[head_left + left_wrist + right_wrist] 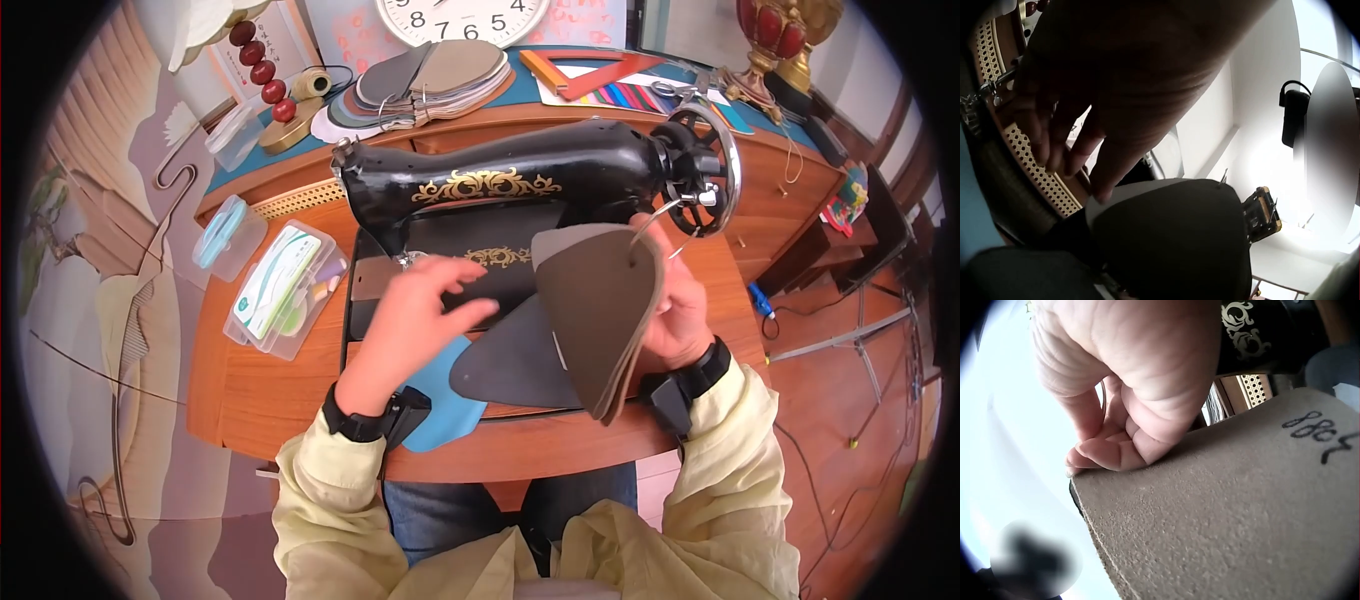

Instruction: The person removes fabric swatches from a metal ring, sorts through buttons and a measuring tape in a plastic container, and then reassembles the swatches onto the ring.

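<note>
A ringed bundle of leather swatches (600, 310), brown with a dark grey one (515, 350) fanned out to the left, hangs over the front of the black sewing machine (500, 175). My right hand (685, 310) grips it by its right edge, beside the metal ring (658, 212). In the right wrist view its fingers pinch the edge of a rough-backed swatch (1210, 500) with handwriting on it. To the left, my left hand (425, 305) has loosely bent fingers and holds nothing. In the left wrist view a fingertip overlaps the edge of the swatches (1172, 237).
A blue piece (445, 395) lies under my left wrist. Clear plastic boxes (285, 290) stand at the left. Behind the machine are another swatch stack (430, 85), a red triangle ruler (610, 75) and a lamp (285, 105). The machine's handwheel (728, 165) rises at the right.
</note>
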`<move>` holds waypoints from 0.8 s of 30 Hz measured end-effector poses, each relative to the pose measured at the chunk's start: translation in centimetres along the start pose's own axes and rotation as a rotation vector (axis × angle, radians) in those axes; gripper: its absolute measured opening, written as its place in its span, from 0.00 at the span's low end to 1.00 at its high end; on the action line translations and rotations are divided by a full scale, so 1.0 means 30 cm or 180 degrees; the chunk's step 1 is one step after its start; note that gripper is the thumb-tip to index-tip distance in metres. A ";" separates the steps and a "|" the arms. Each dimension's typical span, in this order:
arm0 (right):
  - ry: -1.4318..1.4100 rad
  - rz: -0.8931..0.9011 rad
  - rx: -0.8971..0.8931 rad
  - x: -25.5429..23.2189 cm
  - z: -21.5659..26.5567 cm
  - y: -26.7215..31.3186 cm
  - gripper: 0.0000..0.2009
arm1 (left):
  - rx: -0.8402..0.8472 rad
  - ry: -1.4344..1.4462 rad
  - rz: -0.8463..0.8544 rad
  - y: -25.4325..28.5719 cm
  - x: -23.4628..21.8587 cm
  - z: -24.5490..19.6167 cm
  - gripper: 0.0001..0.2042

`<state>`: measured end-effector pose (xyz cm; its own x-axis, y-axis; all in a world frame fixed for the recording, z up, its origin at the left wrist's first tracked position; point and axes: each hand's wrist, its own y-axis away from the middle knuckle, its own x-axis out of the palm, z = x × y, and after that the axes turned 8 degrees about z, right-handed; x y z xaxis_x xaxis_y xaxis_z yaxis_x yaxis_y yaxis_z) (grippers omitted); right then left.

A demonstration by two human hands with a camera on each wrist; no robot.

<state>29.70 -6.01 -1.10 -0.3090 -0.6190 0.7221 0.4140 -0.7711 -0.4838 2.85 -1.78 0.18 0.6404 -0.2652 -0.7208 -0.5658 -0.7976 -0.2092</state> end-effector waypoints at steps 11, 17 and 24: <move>-0.0257 -0.0204 -0.0095 0.033 -0.011 -0.017 0.11 | -0.0584 0.0161 0.1584 -0.014 0.056 0.003 0.22; -0.0028 -0.0200 -0.0183 0.030 -0.004 -0.019 0.10 | -0.0160 -0.0262 0.1591 -0.013 0.061 0.037 0.17; -0.0226 -0.0208 -0.0374 -0.005 0.027 -0.001 0.09 | 0.0007 0.0207 0.1091 -0.004 0.022 0.045 0.12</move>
<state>30.43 -5.78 -0.78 -0.2690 -0.5580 0.7850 0.2906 -0.8241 -0.4863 2.64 -1.11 -1.17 0.4445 -0.5514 -0.7059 -0.7548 -0.6549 0.0362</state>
